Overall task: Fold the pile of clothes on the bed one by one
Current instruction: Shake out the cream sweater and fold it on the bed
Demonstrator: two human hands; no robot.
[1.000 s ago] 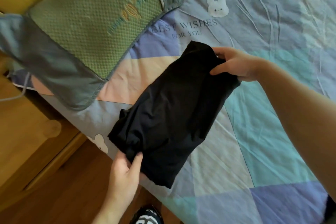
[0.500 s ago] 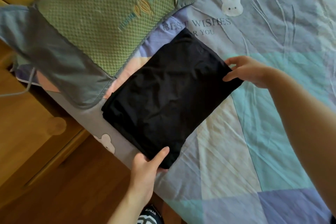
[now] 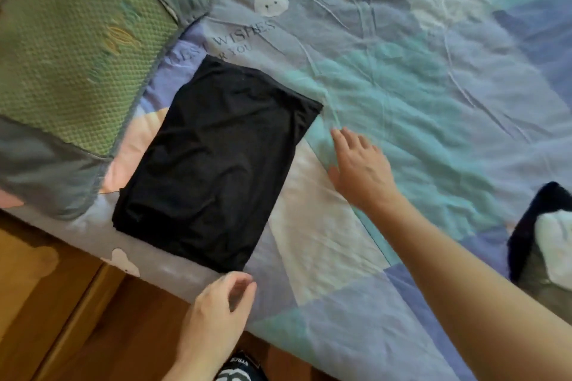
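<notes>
A black garment (image 3: 216, 161) lies folded into a flat rectangle on the patchwork bedsheet (image 3: 402, 86), beside the pillow and close to the bed's near edge. My left hand (image 3: 221, 315) hovers just below its near corner with fingers loosely curled and holding nothing. My right hand (image 3: 360, 164) is to the right of the garment, fingers spread over the sheet, apart from the cloth. At the right edge of the view lies a dark and white heap of clothes (image 3: 548, 235), only partly visible.
A green and grey pillow (image 3: 71, 71) fills the upper left, touching the black garment's left side. A wooden floor and wooden furniture (image 3: 46, 303) run along the bed's near edge. A shoe (image 3: 240, 368) shows at the bottom.
Both hands have let go of the black garment, which now lies flat and squared on the sheet. My right hand drew back to the right; my left hand pulled away below the corner.
</notes>
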